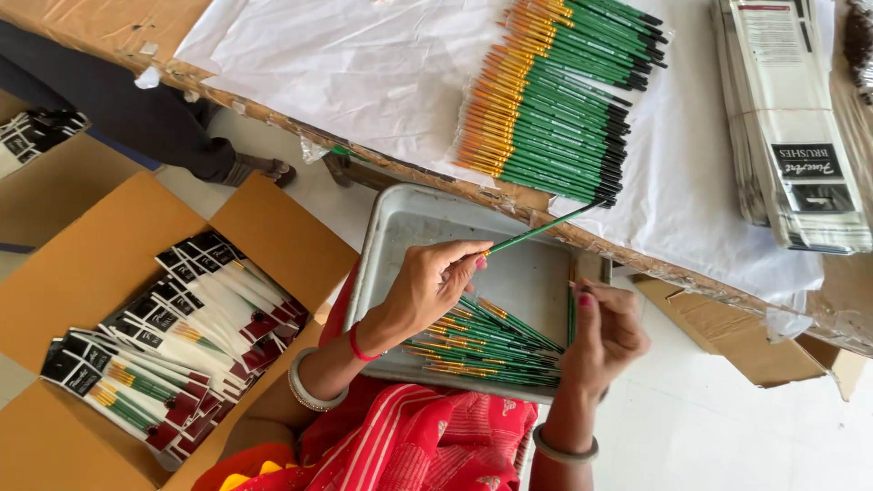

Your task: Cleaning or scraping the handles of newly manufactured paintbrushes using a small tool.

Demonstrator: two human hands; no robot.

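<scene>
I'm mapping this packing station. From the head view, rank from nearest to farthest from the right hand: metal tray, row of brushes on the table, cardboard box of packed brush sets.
1. Metal tray, directly beneath the right hand.
2. Row of brushes, above on the table.
3. Cardboard box, far left on the floor.

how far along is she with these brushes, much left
Done: a cardboard box already holds many packed brush sets. In hand: the left hand holds one green brush, the right hand holds another upright over the metal tray, where a loose pile lies. Left: that pile, a long row of brushes on the table, and a stack of flat sleeves. Likely plenty remains.
</scene>
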